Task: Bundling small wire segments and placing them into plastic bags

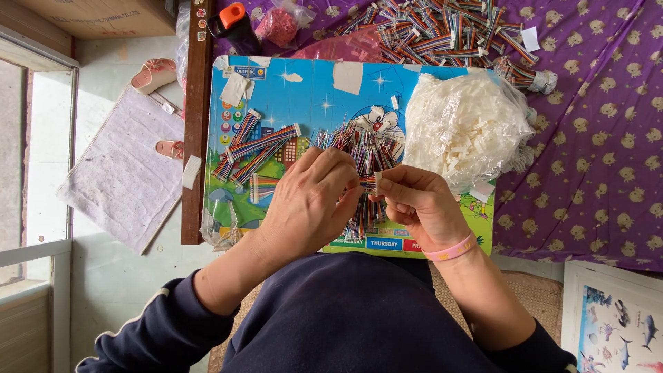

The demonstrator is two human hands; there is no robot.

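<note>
Everything sits on my bed with the purple animal-print sheet. Right under my hands is a blue cartoon board lying flat on that sheet. On the board, just past my fingers, there's a heap of rainbow ribbon cables, a few more cable pieces off to the left of my hands, and a clear bag of white connectors just beyond my right hand. Farther out on the sheet is another big cable pile.

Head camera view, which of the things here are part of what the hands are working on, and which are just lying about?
In use: left hand, right hand, small white connector, rainbow ribbon wires, bag of white connectors, blue cartoon board, finished cable heap.

Lying about: pink slippers, grey mat, orange-capped bottle, cardboard box.
</note>
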